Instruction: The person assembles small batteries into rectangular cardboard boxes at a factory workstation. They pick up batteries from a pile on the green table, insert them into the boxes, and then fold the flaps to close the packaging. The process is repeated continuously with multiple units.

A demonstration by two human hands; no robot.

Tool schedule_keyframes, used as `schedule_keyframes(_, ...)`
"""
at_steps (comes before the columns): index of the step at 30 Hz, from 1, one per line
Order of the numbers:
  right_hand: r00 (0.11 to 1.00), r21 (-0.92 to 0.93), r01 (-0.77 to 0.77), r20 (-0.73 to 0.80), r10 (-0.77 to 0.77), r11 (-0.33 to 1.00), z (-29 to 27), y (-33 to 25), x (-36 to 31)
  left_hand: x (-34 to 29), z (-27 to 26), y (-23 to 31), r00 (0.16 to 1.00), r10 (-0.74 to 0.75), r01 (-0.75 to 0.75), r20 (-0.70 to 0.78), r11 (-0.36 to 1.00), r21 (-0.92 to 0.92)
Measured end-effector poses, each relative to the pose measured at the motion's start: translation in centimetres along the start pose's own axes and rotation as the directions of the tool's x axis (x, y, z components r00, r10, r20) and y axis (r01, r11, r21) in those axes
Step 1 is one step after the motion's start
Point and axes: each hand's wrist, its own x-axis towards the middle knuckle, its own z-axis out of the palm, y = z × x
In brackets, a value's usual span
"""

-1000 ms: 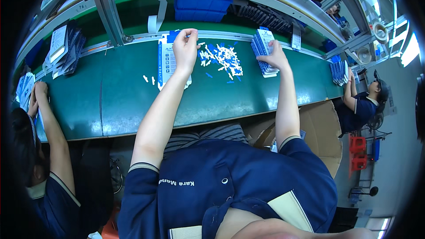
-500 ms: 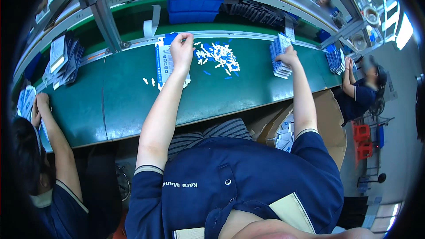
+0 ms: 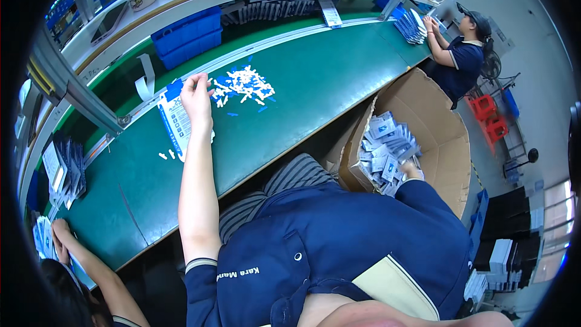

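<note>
My left hand (image 3: 196,98) hovers over the green worktable at the far end of a flat white-and-blue package (image 3: 172,122). Its fingers are curled together, and whatever they may hold is too small to make out. Just right of it lies a loose pile of small white and blue plastic pieces (image 3: 247,86). My right hand (image 3: 413,171) reaches down into a large cardboard box (image 3: 445,124) at my right side. It is beside a heap of flat white-and-blue packs (image 3: 382,148), with its fingers blurred and partly hidden.
A blue bin (image 3: 187,36) stands behind the table's back rail. An upright metal post (image 3: 72,88) rises at the left, near stacked packs (image 3: 63,172). Co-workers sit at both ends of the table; a co-worker's hand (image 3: 60,233) is at the lower left.
My right hand has gone from the stack of packs on the table down into the cardboard box, and that stack is off the table. The view has swung right; my left hand stays by the package.
</note>
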Motion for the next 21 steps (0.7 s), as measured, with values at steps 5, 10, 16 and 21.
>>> schedule_keyframes(5, 0.809, 0.017, 0.094, 0.581, -0.087, 0.995, 6.4, -5.2, -11.6, -0.1, 0.5, -0.4, 1.000, 0.000, -0.001, 0.022, 0.999, 0.041)
schedule_keyframes(10, 0.648, 0.142, 0.276, 0.703, -0.293, 0.951, 8.6, -13.5, -13.6, -0.1, -0.5, 0.4, 1.000, 0.000, 0.001, -0.008, 0.998, 0.062)
schedule_keyframes(16, 0.982, 0.837, 0.168, -0.191, -0.011, 0.521, -1.4, -23.0, -3.2, 0.2, -0.5, -0.1, 1.000, 0.007, -0.006, -0.019, 0.998, 0.055)
schedule_keyframes(21, 0.704, 0.658, 0.575, -0.701, 0.117, 0.486, -16.2, -34.9, -4.5, -0.2, -0.6, -0.7, 0.999, 0.020, -0.023, 0.037, 0.997, 0.067)
